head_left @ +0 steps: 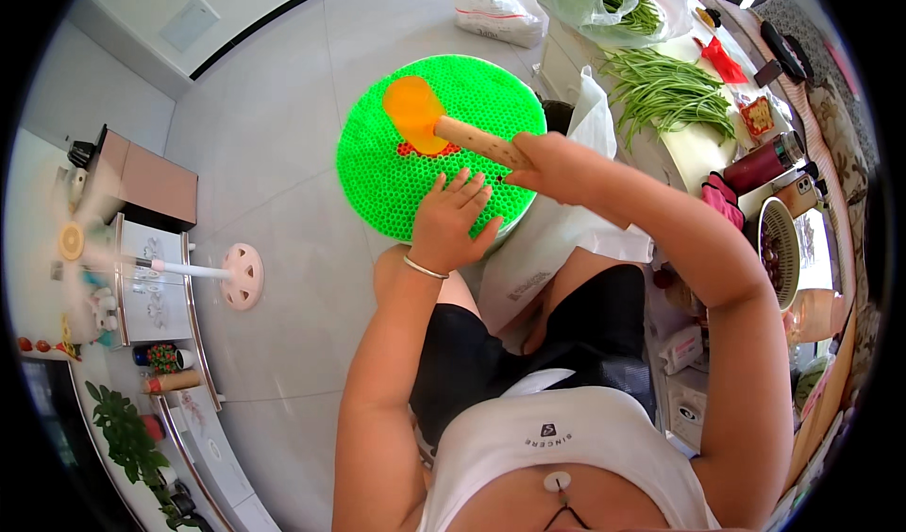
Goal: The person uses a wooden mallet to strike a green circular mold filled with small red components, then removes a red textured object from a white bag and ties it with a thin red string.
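Observation:
My right hand (555, 168) is closed around the wooden handle of a mallet (477, 141) with an orange, translucent-looking head. The head rests over, or just above, a round bright green disc (377, 178) covered in small honeycomb-like holes; actual contact cannot be told. Beside and below the mallet head, a small patch of red cells (406, 149) shows near the disc's middle. My left hand (453, 219) lies with fingers stretched out on the near part of the disc, just below the handle. The disc sits in front of my knees, and what supports it is mostly hidden.
To the right, a table holds loose long green beans (670, 93), a plastic bag of beans (618, 8), a dark red flask (760, 162) and a basket (779, 253). A white sack (498, 3) stands beyond the disc. A pink fan base (243, 275) stands left.

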The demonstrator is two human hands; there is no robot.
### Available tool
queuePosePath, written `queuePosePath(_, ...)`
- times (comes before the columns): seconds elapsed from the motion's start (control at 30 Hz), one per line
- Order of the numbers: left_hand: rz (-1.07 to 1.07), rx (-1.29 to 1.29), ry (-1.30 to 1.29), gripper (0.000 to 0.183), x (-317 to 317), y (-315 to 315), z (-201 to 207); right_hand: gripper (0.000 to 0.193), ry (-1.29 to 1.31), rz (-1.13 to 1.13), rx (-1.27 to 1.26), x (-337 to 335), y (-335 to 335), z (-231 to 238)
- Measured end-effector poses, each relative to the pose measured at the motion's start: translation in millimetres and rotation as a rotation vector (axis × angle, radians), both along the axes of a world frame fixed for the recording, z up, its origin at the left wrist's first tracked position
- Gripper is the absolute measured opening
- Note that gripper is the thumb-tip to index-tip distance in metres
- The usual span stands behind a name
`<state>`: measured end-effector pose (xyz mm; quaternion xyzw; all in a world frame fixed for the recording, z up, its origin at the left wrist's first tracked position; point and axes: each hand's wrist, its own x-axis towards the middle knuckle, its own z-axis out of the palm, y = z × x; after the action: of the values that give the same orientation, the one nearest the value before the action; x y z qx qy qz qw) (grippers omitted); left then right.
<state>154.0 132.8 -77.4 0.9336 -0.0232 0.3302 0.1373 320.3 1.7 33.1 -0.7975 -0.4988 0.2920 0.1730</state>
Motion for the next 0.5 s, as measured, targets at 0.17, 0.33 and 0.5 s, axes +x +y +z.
queuePosePath(0.17,-0.057,-0.023,-0.124,0.030,1.3,0.0,-6.3,0.033,-0.059,0.024,0.318,-19.3,1.7,-17.4)
queuePosePath(0.33,-0.065,-0.048,-0.164,0.025,-3.8,2.5,-5.2,0.033,-0.059,0.066,0.012,-13.8,22.9,9.0)
queuePosePath(0.5,-0.060,-0.046,-0.173,0.023,0.8,0.2,-3.2,0.032,-0.132,0.057,0.456,-15.2,18.4,-11.6)
